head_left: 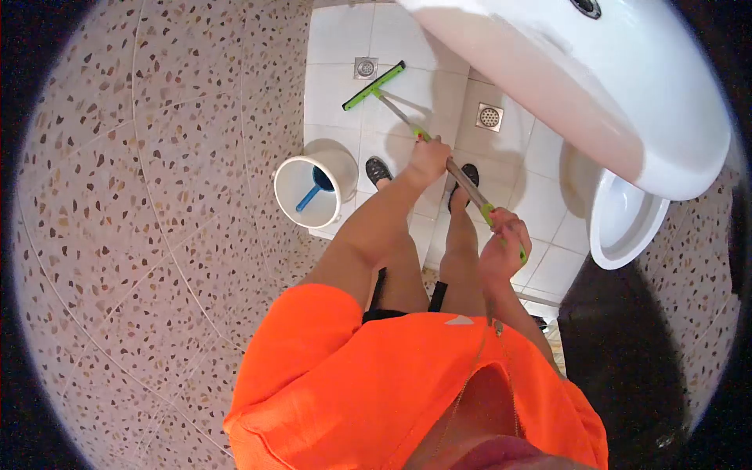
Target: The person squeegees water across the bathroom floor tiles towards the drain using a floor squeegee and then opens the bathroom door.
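A floor squeegee with a green head (374, 86) and black rubber edge reaches across the white tiles, its head close to a square floor drain (366, 68). My left hand (429, 159) is closed round the lower part of its metal pole (468, 185). Nearer my body, my right hand (505, 244) grips the green handle at the pole's upper end. The pole slants between both hands, in front of my legs. To the left of my feet stands a white bucket (295, 174) with a blue dipper (310, 198) inside.
A white washbasin (650, 86) juts out at the upper right. Below its edge is a white round basin (607, 227), partly hidden. A second floor drain (489, 117) sits in the tiles (540, 153). A speckled wall (172, 196) runs along the left. Something dark (619, 352) stands at the lower right.
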Demonstrator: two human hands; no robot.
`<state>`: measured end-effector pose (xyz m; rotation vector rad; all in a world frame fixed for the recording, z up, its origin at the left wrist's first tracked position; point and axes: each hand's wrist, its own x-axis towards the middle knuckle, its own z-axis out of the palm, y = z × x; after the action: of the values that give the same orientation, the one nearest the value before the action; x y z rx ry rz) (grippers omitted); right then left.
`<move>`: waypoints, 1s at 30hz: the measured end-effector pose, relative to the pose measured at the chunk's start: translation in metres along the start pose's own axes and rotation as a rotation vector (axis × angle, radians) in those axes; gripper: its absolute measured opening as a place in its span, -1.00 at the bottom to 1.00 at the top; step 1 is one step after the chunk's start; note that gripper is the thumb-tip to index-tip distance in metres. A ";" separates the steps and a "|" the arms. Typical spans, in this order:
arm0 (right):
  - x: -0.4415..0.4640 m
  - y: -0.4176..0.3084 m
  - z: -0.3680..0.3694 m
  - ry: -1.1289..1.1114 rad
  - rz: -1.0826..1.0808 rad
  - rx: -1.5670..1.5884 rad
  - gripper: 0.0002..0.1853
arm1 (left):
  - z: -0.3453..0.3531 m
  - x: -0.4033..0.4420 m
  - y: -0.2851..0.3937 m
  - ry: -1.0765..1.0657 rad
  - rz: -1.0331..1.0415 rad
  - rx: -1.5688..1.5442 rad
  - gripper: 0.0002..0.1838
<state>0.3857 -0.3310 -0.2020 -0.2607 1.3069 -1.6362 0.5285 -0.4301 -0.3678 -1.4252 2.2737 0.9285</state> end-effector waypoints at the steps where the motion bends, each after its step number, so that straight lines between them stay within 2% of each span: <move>1: 0.003 0.002 0.008 -0.026 -0.037 0.066 -0.87 | -0.001 0.002 -0.007 0.002 -0.001 -0.004 -0.86; 2: 0.013 0.005 0.009 -0.027 -0.040 0.063 -0.87 | -0.004 0.008 -0.015 0.086 -0.059 -0.038 -0.83; 4: 0.041 0.006 0.017 -0.533 -0.202 -0.144 -0.87 | -0.026 0.009 -0.019 0.183 -0.114 -0.077 -0.80; 6: 0.063 -0.018 0.047 -0.763 -0.323 -0.228 -0.84 | -0.071 0.011 -0.016 0.419 -0.197 -0.302 -0.76; 7: 0.069 -0.035 0.067 -0.767 -0.319 -0.230 -0.84 | -0.092 0.014 -0.011 0.569 -0.139 -0.389 -0.78; 8: 0.074 -0.052 0.088 -0.872 -0.419 -0.272 -0.83 | -0.105 0.019 -0.008 0.717 -0.085 -0.475 -0.79; 9: 0.075 -0.057 0.103 -0.978 -0.521 -0.313 -0.81 | -0.110 0.026 -0.010 0.718 -0.093 -0.478 -0.79; 10: 0.077 -0.050 0.117 -0.983 -0.520 -0.313 -0.81 | -0.115 0.039 -0.014 0.861 -0.003 -0.585 -0.80; 11: 0.080 -0.041 0.133 -1.103 -0.622 -0.431 -0.79 | -0.121 0.047 -0.024 1.005 0.095 -0.691 -0.82; 12: 0.081 -0.032 0.149 -1.221 -0.726 -0.553 -0.77 | -0.121 0.051 -0.043 1.014 0.095 -0.696 -0.82; 14: 0.065 0.004 0.163 -1.264 -0.657 -0.567 -0.76 | -0.107 0.051 -0.084 0.708 0.125 -0.583 -0.84; 16: 0.042 0.032 0.174 -1.373 -0.593 -0.572 -0.79 | -0.093 0.025 -0.113 0.695 0.142 -0.630 -0.86; 18: 0.008 0.056 0.183 -1.495 -0.523 -0.587 -0.79 | -0.066 -0.007 -0.137 0.631 0.053 -0.699 -0.88; 19: -0.007 0.062 0.187 -1.498 -0.522 -0.588 -0.79 | -0.055 -0.022 -0.143 0.633 0.052 -0.700 -0.88; 21: -0.036 0.071 0.194 -1.598 -0.373 -0.530 -0.76 | -0.034 -0.054 -0.150 0.853 0.029 -0.731 -0.89; 24: -0.067 0.084 0.196 -1.650 -0.385 -0.593 -0.72 | -0.014 -0.089 -0.165 0.775 -0.042 -0.789 -0.88; 27: -0.085 0.093 0.191 -1.739 -0.340 -0.606 -0.70 | -0.024 -0.123 -0.161 0.697 -0.088 -0.781 -0.87; 30: -0.090 0.088 0.194 -1.701 -0.403 -0.652 -0.68 | -0.030 -0.128 -0.159 0.680 -0.092 -0.758 -0.88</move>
<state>0.6096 -0.3754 -0.1631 -1.8771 0.3104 -0.6113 0.7306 -0.4093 -0.3321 -2.4498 2.3442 1.5655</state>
